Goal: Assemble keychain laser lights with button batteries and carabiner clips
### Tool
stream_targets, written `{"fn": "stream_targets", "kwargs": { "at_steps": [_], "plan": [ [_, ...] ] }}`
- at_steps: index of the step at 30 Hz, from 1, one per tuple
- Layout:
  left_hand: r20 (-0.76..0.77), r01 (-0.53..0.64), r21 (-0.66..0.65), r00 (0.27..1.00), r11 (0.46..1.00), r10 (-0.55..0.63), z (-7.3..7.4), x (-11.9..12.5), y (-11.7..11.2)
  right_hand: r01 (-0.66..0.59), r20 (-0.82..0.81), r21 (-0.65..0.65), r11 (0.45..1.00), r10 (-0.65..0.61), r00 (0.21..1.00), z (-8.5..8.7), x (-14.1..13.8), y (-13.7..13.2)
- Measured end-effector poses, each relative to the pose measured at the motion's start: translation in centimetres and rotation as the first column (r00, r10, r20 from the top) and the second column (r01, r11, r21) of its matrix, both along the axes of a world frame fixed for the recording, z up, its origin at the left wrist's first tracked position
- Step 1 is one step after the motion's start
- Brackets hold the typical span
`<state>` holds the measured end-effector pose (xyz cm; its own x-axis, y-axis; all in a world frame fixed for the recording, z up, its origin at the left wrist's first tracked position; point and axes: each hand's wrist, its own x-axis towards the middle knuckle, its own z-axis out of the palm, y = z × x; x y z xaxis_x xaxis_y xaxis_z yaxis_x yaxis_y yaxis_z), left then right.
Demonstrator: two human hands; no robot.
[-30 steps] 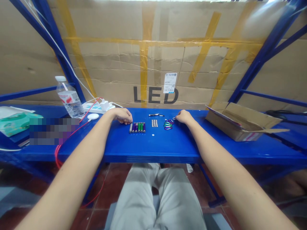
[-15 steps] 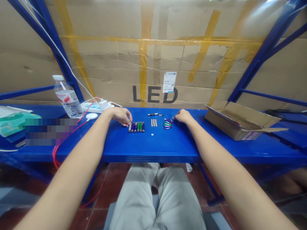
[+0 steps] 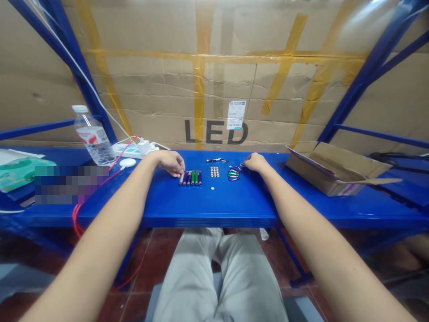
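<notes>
My left hand (image 3: pixel 172 163) has its fingers curled at the upper end of a silver tube (image 3: pixel 181 180), the leftmost in a row. The tube resembles a mini flashlight. Beside it lie several purple and green tubes (image 3: pixel 195 179), lined up side by side. My right hand (image 3: pixel 255 162) is closed, its fingertips pinching a small silver carabiner (image 3: pixel 242 165) that shows only in part. Just left of that hand sits a group of coloured carabiners (image 3: pixel 233 173). Button cells (image 3: pixel 214 171) stand in a small grid between the tubes and the carabiners.
A black pen-like tool (image 3: pixel 217 160) lies behind the button cells, and a small white disc (image 3: pixel 212 188) lies in front. An open cardboard box (image 3: pixel 330 167) stands at right. At left are a water bottle (image 3: pixel 94 138), a power strip (image 3: pixel 129 149) and red cables (image 3: pixel 77 219).
Both hands stay in nearly the same place. The small things on the blue table have not visibly moved; the view shifts very slightly.
</notes>
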<state>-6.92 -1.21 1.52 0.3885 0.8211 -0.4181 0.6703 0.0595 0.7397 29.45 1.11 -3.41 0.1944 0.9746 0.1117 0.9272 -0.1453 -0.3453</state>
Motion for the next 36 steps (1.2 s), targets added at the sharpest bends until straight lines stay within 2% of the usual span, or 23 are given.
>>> {"fn": "stream_targets", "kwargs": {
  "at_steps": [12,14,16,18,20,22,24,26,31,36],
  "plan": [
    [-0.043,0.015,-0.02,0.999,1.0,-0.016,-0.1,-0.3,0.6,-0.012,0.009,0.002,1.0,0.012,1.0,0.0,-0.1,-0.1],
    [-0.089,0.02,0.018,0.996,1.0,-0.018,0.0,-0.4,0.8,-0.036,0.002,0.003,0.999,0.036,0.999,0.1,-0.1,-0.2],
    [-0.153,0.011,0.136,0.988,0.991,0.01,0.1,-0.5,1.0,-0.056,-0.001,0.009,0.998,0.056,0.998,0.1,-0.1,-0.3],
    [-0.185,-0.045,0.322,0.977,0.946,0.109,0.0,-0.4,1.3,-0.069,-0.002,0.013,0.998,0.069,0.998,0.1,-0.1,-0.3],
    [-0.13,-0.132,0.507,0.965,0.852,0.227,-0.3,0.1,1.8,-0.081,-0.003,0.011,0.997,0.081,0.997,0.1,-0.1,-0.4],
    [-0.036,-0.176,0.645,0.965,0.743,0.26,-0.7,1.0,2.3,-0.093,-0.005,0.012,0.996,0.094,0.996,0.2,-0.1,-0.5],
    [-0.005,-0.129,0.75,0.98,0.649,0.201,-1.0,2.4,2.8,-0.1,-0.01,0.008,0.995,0.1,0.995,0.4,-0.3,-0.7],
    [-0.059,-0.023,0.796,0.991,0.605,0.117,-1.2,4.1,3.3,-0.106,-0.023,0.0,0.994,0.106,0.994,0.6,-0.4,-0.9],
    [-0.31,0.282,0.737,0.949,0.614,-0.063,-1.0,8.7,4.5,-0.132,-0.022,-0.002,0.991,0.132,0.991,0.8,-0.9,-1.2],
    [-0.423,0.371,0.682,0.903,0.63,-0.075,-1.1,11.2,5.5,-0.14,-0.004,-0.015,0.99,0.14,0.99,1.0,-1.2,-1.3]
  ]
}}
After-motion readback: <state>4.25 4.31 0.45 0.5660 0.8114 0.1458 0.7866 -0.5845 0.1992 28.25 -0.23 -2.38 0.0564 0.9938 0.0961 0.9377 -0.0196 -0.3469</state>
